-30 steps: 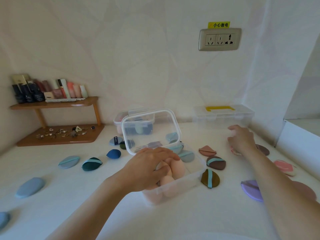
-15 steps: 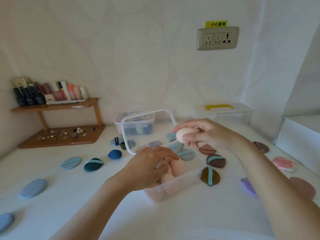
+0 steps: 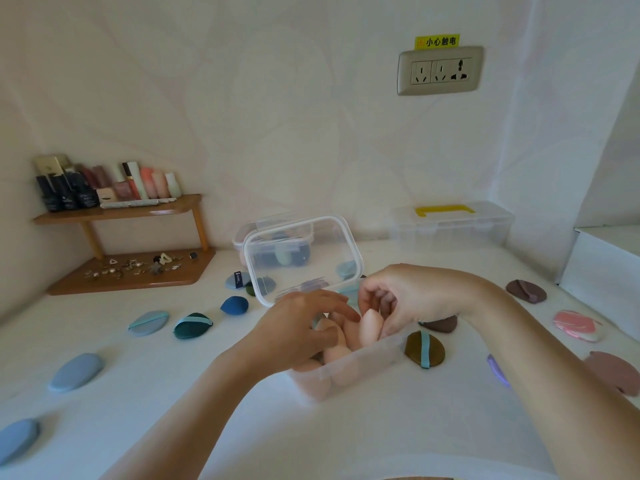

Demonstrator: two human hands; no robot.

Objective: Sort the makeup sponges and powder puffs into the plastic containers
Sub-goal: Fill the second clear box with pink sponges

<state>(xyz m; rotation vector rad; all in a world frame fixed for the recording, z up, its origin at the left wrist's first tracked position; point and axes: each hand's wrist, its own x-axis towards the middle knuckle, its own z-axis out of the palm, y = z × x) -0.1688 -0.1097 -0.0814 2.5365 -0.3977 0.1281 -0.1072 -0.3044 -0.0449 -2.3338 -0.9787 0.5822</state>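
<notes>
Reaching over the white table point(image 3: 207, 427), I have both hands at the clear container point(image 3: 363, 372) in the middle. Well behind it to the left stands the wooden shelf point(image 3: 121, 209). Behind it to the right, by the wall, sits the handled box point(image 3: 450, 223). The container's lid point(image 3: 301, 251) stands tilted up at its far edge, and a second container point(image 3: 273, 237) shows just behind that.

My left hand point(image 3: 294, 334) lies across the container's near-left side, fingers nearly straight, resting on the peach sponges point(image 3: 336, 355) packed inside. My right hand point(image 3: 415, 296) comes in over its right side, thumb and fingers curled and pinching one peach sponge point(image 3: 369, 327), which is partly down among the others.

Just right of the container lies a brown puff point(image 3: 424, 349). Left of it lie a dark teal puff point(image 3: 192, 325), a light blue puff point(image 3: 148, 322) and a blue sponge point(image 3: 234, 304). Well to its right is a pink puff point(image 3: 575, 325).
</notes>
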